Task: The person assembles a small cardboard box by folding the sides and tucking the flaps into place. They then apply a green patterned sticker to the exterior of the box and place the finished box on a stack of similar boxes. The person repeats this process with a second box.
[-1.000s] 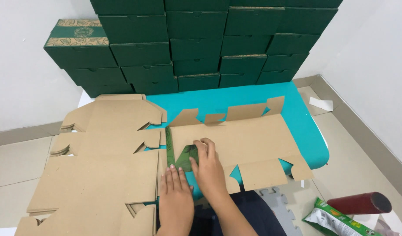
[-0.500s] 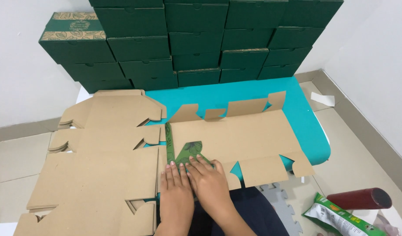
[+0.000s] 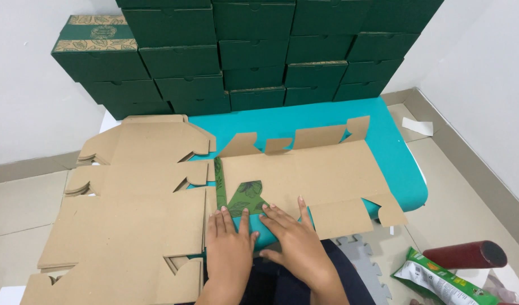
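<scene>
A flat brown cardboard box blank (image 3: 313, 172) lies on a teal mat (image 3: 304, 121), its flaps partly raised along the far edge. A green leaf-patterned flap (image 3: 243, 195) is folded over near its left end. My left hand (image 3: 230, 245) lies flat, fingers spread, at the near edge of the blank beside the green flap. My right hand (image 3: 290, 234) presses flat on the near edge just right of it. Both hands touch the cardboard and grip nothing.
A stack of flat cardboard blanks (image 3: 135, 203) lies to the left. Several dark green boxes (image 3: 253, 51) are piled against the far wall. A dark red cylinder (image 3: 465, 254) and a green snack bag (image 3: 440, 279) lie at the lower right, by a grey foam tile (image 3: 366, 265).
My right hand has slid back from the middle of the blank toward its near edge, next to my left hand. The green flap now shows more.
</scene>
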